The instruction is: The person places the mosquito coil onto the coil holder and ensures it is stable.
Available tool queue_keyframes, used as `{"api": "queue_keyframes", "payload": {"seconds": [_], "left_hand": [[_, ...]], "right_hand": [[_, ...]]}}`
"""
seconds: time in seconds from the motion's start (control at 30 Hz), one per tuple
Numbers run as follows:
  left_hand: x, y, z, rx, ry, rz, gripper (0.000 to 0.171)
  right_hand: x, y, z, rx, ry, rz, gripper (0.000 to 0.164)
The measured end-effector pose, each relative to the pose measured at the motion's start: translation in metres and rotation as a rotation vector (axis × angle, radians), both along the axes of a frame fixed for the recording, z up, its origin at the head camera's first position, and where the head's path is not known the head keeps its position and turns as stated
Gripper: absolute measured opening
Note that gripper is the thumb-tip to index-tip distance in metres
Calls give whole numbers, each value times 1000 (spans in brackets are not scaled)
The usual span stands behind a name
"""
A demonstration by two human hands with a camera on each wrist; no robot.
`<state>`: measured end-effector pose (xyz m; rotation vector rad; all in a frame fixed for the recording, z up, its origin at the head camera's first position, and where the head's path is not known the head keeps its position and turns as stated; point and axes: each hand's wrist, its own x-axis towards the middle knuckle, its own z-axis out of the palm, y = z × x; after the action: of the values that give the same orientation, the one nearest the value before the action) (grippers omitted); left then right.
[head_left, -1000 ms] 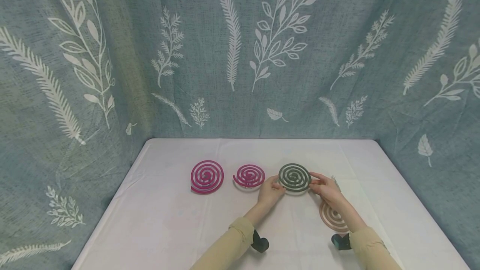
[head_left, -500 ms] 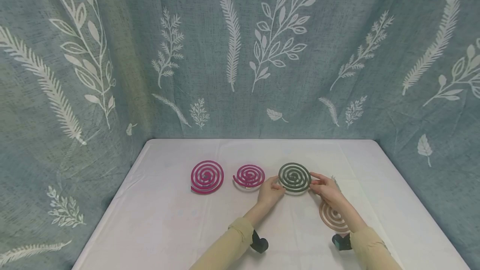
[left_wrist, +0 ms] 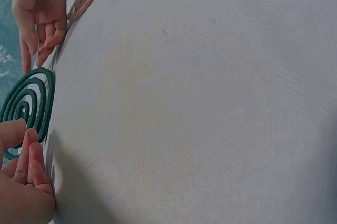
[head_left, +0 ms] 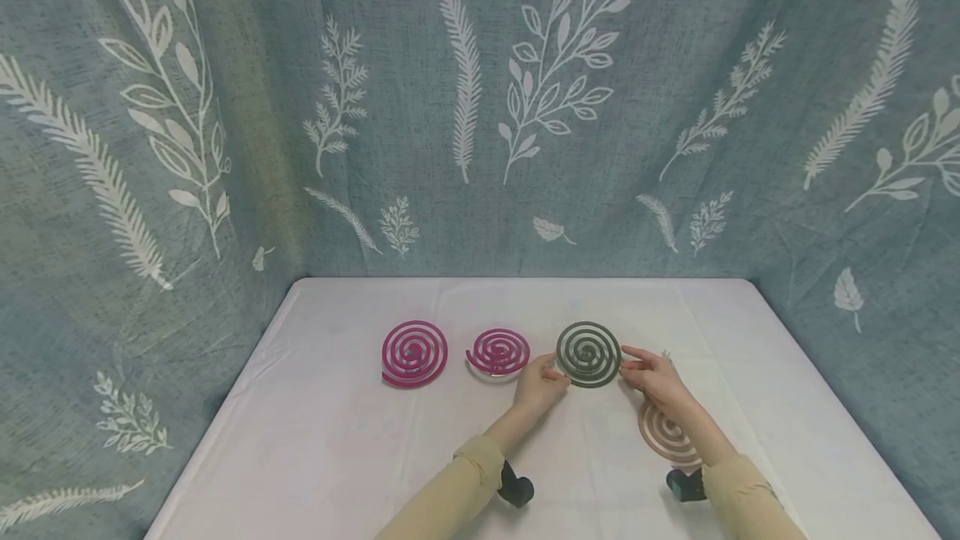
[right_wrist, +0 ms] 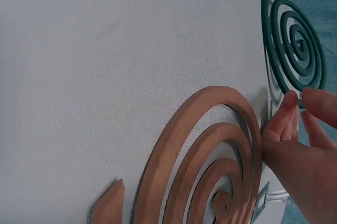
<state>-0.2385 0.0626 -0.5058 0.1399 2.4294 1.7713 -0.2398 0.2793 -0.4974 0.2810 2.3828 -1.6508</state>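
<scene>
A dark green mosquito coil (head_left: 588,354) sits between both hands, its face tilted up towards the head camera. My left hand (head_left: 538,383) pinches its left edge; the left wrist view shows thumb and fingers (left_wrist: 31,135) at the rim. At the opposite edge, my right hand (head_left: 654,377) holds the coil between thumb and fingertips, seen close up at the green rim (right_wrist: 287,89) in the right wrist view. Partly under the right forearm lies a brown mosquito coil (head_left: 660,437), large in the right wrist view (right_wrist: 181,145).
Two magenta mosquito coils stand in the row to the left: one (head_left: 414,354) at the far left, one (head_left: 498,351) beside my left hand with a shiny bit under its front edge. A white cloth covers the table (head_left: 337,457); a patterned blue-green curtain (head_left: 480,107) hangs behind.
The green coil has tilted a little, so its face shows rounder and its lower edge sits slightly lower. Both hands stay almost in the same place.
</scene>
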Motion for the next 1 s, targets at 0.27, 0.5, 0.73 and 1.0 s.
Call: {"api": "queue_keyframes", "payload": {"seconds": [0.27,0.5,0.73,1.0], "left_hand": [[-1,0,-2,0,-24,0,51],[-1,-1,0,25,-48,-6,49],[2,-1,5,22,-35,-31,48],[7,7,11,36,-33,-82,48]], "right_hand": [[2,2,0,0,-16,-11,56],[5,4,6,17,-12,-1,55],[10,7,9,59,-9,27,54],[17,13,12,126,19,78,53]]}}
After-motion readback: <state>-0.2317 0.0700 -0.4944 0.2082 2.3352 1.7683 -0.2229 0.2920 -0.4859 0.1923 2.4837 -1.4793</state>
